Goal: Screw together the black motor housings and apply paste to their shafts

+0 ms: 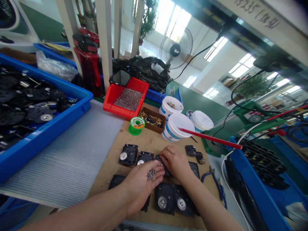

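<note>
My left hand [138, 184] is held palm up over the cardboard, fingers extended, with a small pile of silver screws [151, 174] lying on it. Just beyond its fingertips, my right hand [175, 162] has its fingers bent and pressed together at a black plastic housing [166, 172], partly covered by both hands. Whatever those fingertips may pinch is hidden. Similar black housings with silver discs lie around: one at the far left [129, 154], another beside it [145, 156], and two closer to me [165, 198] [184, 200].
A red bin of screws [108, 107], a box of brass parts [156, 129], a solder spool [136, 125] and white tubs [172, 131] stand behind. A red rod [216, 141] crosses one tub. Pliers [218, 183] lie right. Blue crates [79, 99] [255, 189] flank the work area.
</note>
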`<state>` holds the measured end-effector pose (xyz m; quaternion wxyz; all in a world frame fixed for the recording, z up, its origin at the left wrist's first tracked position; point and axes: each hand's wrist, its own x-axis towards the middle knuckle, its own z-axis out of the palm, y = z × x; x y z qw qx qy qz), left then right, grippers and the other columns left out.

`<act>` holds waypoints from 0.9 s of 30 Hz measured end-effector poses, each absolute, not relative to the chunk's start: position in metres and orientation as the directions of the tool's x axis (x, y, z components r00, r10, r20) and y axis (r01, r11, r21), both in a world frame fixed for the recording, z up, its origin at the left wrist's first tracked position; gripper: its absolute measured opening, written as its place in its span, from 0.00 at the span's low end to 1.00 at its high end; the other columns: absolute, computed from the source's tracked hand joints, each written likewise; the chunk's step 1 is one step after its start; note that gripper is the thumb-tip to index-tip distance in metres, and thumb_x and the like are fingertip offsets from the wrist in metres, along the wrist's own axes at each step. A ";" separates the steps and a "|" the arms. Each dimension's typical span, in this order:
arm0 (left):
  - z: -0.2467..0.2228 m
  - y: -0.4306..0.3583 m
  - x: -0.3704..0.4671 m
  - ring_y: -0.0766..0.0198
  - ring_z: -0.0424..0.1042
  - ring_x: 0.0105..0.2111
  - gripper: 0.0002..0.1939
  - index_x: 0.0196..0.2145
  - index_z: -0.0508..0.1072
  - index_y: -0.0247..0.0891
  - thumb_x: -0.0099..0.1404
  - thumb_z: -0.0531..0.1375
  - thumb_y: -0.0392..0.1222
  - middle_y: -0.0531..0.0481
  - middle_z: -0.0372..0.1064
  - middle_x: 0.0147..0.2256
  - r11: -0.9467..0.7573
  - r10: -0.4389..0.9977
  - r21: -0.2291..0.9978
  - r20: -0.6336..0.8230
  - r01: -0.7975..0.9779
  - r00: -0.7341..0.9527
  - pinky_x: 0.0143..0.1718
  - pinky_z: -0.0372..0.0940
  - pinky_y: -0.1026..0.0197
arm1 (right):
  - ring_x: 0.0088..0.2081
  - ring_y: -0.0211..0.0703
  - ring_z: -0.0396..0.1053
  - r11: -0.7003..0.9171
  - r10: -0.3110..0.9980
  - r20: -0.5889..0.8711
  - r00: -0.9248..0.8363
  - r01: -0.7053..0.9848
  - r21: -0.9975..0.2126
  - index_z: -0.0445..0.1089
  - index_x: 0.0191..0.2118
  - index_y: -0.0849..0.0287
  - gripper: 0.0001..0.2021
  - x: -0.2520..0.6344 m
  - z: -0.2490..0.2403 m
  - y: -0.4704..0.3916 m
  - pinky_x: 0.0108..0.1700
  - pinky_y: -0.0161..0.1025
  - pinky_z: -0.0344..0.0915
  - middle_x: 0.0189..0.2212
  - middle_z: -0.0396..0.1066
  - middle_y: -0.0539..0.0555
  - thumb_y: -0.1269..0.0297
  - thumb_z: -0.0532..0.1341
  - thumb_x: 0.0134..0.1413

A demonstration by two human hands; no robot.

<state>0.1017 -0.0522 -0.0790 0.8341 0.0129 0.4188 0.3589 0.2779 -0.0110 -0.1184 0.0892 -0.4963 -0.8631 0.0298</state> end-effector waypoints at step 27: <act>-0.087 -0.063 0.102 0.64 0.73 0.31 0.12 0.32 0.77 0.32 0.68 0.56 0.38 0.46 0.75 0.32 0.703 0.644 0.260 -0.628 -0.662 0.437 0.39 0.68 0.61 | 0.32 0.43 0.72 0.587 0.808 0.254 -0.532 0.764 -0.268 0.73 0.38 0.56 0.09 0.255 -0.074 -0.072 0.33 0.35 0.71 0.31 0.72 0.52 0.76 0.59 0.55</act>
